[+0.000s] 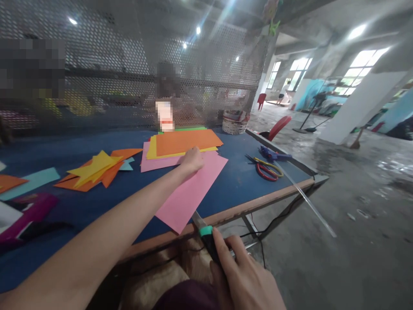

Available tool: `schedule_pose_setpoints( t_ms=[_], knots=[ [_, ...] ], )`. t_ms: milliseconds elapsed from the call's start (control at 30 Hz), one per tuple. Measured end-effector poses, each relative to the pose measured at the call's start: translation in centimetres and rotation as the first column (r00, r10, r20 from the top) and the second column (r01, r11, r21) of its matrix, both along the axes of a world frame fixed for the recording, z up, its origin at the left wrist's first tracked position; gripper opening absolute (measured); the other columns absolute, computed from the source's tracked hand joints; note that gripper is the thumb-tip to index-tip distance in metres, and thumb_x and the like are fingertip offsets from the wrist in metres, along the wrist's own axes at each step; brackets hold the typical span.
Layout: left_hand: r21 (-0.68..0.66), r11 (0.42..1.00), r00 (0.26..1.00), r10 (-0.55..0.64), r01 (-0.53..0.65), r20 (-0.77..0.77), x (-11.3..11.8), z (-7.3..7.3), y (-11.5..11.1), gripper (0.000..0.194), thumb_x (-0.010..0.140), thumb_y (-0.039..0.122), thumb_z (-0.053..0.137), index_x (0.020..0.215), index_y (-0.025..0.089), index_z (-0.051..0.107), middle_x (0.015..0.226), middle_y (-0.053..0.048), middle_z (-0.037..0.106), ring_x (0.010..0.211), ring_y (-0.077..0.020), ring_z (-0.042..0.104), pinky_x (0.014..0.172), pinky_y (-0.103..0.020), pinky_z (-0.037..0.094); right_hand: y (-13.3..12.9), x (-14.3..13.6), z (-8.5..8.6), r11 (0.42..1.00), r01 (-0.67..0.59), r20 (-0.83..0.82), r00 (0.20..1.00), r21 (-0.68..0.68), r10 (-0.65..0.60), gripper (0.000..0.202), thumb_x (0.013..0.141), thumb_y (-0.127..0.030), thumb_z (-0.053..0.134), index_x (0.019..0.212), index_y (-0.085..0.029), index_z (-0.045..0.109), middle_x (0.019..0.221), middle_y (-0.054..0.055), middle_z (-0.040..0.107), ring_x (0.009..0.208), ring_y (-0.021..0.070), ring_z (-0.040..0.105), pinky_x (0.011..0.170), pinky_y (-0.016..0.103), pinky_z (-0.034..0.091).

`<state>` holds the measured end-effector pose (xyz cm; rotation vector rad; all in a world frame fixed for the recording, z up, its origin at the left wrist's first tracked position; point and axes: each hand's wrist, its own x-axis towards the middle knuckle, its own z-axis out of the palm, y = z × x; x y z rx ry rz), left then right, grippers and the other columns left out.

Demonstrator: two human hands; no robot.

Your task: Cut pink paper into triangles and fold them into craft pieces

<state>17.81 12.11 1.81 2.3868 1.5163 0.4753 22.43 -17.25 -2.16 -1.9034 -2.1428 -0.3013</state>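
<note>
My right hand (245, 267) is wrapped round a utility knife (209, 241) with a black and teal handle. The knife's blade points up and left, close to the table edge and the near corner of a pink sheet of paper (193, 193). My left hand (192, 161) reaches across the table with its fingers curled closed at the far side of that pink sheet; the fingertips are hidden. Just beyond it lies a stack of coloured paper, with an orange sheet (190, 142) on top and yellow, pink and green edges showing beneath.
Red-and-yellow-handled scissors (267, 169) and a blue glue gun (274, 154) lie on the blue table (232, 185) at right, by a clear strip (309, 204) overhanging its edge. Cut paper stars (97, 168) lie left, near a purple object (32, 217). A basket (235, 122) stands behind.
</note>
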Motion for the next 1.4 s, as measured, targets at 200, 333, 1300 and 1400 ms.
schedule_pose_setpoints(
  t_ms=[200,333,1300,1400],
  knots=[
    [-0.052,0.998,0.999,-0.049,0.048,-0.02,0.0,-0.3,-1.0,0.032,0.091,0.036,0.057,0.117,0.017,0.056,0.117,-0.008,0.058,0.101,-0.0203,0.06,0.084,-0.041,0.052,-0.2,-0.1,0.2,1.0,0.012,-0.038,0.999,-0.008,-0.012,0.047,0.096,-0.027,0.033,0.141,-0.011,0.035,0.111,0.015,0.063,0.069,0.019,0.071,0.044,0.026,0.056],
    [-0.047,0.996,0.997,-0.073,0.072,-0.023,-0.2,-0.4,-1.9,0.03,0.091,0.036,0.056,0.115,0.018,0.057,0.116,-0.007,0.059,0.099,-0.0195,0.06,0.084,-0.039,0.052,-0.6,0.1,0.1,1.0,-0.003,-0.033,0.999,-0.008,0.003,0.047,0.095,-0.026,0.035,0.14,-0.011,0.036,0.109,0.015,0.063,0.069,0.0197,0.071,0.041,0.026,0.055],
    [-0.016,0.779,0.757,-0.614,0.627,-0.222,-7.9,-2.0,-8.5,0.052,0.099,0.047,0.015,0.148,0.032,0.02,0.156,0.002,0.017,0.145,-0.0183,0.015,0.117,-0.048,0.011,-0.7,0.2,-0.1,0.999,0.025,0.047,0.999,0.047,-0.027,0.046,0.094,-0.025,0.034,0.137,-0.011,0.039,0.1,0.011,0.064,0.062,0.0178,0.069,0.037,0.025,0.052],
    [-0.022,0.785,0.76,-0.605,0.619,-0.237,-8.0,-2.0,-8.5,0.053,0.099,0.048,0.013,0.149,0.031,0.02,0.156,0.003,0.016,0.145,-0.0175,0.014,0.117,-0.047,0.01,-0.6,0.3,0.0,0.998,0.035,0.053,0.998,0.045,-0.038,0.046,0.095,-0.027,0.033,0.137,-0.01,0.039,0.102,0.012,0.064,0.063,0.018,0.07,0.039,0.025,0.053]
  ],
)
